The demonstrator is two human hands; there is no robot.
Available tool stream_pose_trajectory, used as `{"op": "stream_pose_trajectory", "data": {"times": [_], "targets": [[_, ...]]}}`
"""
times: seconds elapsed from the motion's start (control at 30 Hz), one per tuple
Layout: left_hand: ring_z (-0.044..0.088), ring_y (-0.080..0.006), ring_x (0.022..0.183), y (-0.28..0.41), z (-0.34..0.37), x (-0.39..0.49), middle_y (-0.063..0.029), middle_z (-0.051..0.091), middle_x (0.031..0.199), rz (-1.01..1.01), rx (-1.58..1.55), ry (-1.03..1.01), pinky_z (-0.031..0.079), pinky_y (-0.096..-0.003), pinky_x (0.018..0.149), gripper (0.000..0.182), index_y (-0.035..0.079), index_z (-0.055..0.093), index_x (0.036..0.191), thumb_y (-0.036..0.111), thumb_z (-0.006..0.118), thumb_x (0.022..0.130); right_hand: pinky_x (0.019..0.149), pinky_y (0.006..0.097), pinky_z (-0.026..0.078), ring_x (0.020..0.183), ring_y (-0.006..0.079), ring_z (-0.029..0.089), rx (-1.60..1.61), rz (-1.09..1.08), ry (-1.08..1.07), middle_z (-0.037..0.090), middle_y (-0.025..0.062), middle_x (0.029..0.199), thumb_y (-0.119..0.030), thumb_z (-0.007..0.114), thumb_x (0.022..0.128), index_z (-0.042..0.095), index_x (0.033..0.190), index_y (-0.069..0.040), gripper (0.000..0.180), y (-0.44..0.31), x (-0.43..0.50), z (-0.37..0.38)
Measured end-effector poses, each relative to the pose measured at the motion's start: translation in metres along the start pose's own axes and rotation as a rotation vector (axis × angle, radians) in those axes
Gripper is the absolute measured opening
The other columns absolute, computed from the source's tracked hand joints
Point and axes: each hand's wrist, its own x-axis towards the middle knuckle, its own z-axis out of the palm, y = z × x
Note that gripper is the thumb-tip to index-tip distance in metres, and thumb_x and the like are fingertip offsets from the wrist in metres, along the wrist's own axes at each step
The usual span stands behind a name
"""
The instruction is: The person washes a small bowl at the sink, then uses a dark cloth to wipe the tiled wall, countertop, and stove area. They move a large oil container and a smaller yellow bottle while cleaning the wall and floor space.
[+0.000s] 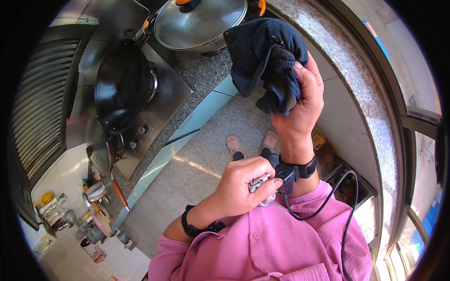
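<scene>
My right hand (304, 96) is raised in front of the stone counter and grips a bunched dark navy cloth (265, 52), with pale specks on its surface. Part of the cloth hangs below the fingers. Close to my chest, my left hand (246, 186) is closed around a crumpled light grey cloth (261, 184); most of it is hidden by the fingers. A small black camera (286, 175) is strapped to my right wrist, and a black cable runs from it. Another black strap (198, 224) circles my left forearm.
A black wok (121, 86) sits tilted on the steel gas stove (168, 95). Behind the cloth stands a lidded steel pan (200, 24) with orange-trimmed handles. A glass lid (98, 147) and a wooden-handled utensil (119, 195) are by the stove edge. A granite ledge (351, 66) runs below the window.
</scene>
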Motion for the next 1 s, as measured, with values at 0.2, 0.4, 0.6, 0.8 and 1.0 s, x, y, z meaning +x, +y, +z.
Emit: {"op": "stream_pose_trajectory", "data": {"times": [0.2,0.4,0.6,0.8,1.0], "targets": [[0.06,-0.0254,0.063,-0.004,-0.001,0.002,-0.011,0.059,0.074,0.047,0.0,-0.06,0.045,-0.0343,0.058,0.012,0.001,0.062,0.085,0.009,0.07,0.088,0.098,0.0338,0.05,0.109,0.0222,0.064,0.089,0.06,0.046,0.067,0.0128,0.12,-0.016,0.048,0.094,0.053,0.135,0.004,0.046,-0.005,0.001,0.0],[0.058,-0.0163,0.063,-0.01,-0.001,0.001,-0.0071,0.059,0.073,0.029,-0.05,-0.046,0.042,-0.0302,0.057,0.007,0.001,0.065,0.087,0.007,0.068,0.089,0.104,0.0379,0.047,0.113,0.0256,0.062,0.303,0.074,0.006,0.065,0.0136,0.124,-0.017,0.047,0.095,0.054,0.133,0.002,0.044,-0.004,0.002,-0.005],[0.058,-0.0145,0.065,-0.011,-0.002,0.002,-0.0061,0.06,0.075,-0.008,-0.078,-0.033,0.043,-0.029,0.059,0.01,0.001,0.065,0.088,0.01,0.069,0.091,0.104,0.0434,0.048,0.111,0.0288,0.064,0.618,0.21,-0.012,0.069,0.014,0.119,-0.021,0.046,0.098,0.062,0.119,0.001,0.035,-0.002,0.006,-0.02],[0.059,-0.0092,0.07,-0.012,0.0,0.007,-0.0043,0.063,0.079,-0.095,-0.141,-0.067,0.044,-0.0264,0.062,0.017,0.002,0.065,0.093,0.015,0.075,0.09,0.102,0.044,0.05,0.106,0.0293,0.066,0.62,0.249,0.021,0.07,0.0136,0.113,-0.021,0.045,0.098,0.064,0.114,0.001,0.033,0.001,0.001,-0.017],[0.061,-0.0064,0.069,-0.018,0.005,0.01,-0.0022,0.065,0.075,-0.111,-0.289,-0.098,0.047,-0.0256,0.062,0.021,0.003,0.064,0.097,0.019,0.076,0.091,0.103,0.0429,0.048,0.109,0.0279,0.063,0.571,0.231,0.008,0.068,0.0123,0.114,-0.019,0.045,0.097,0.061,0.115,0.0,0.031,0.001,-0.003,-0.011]]}}
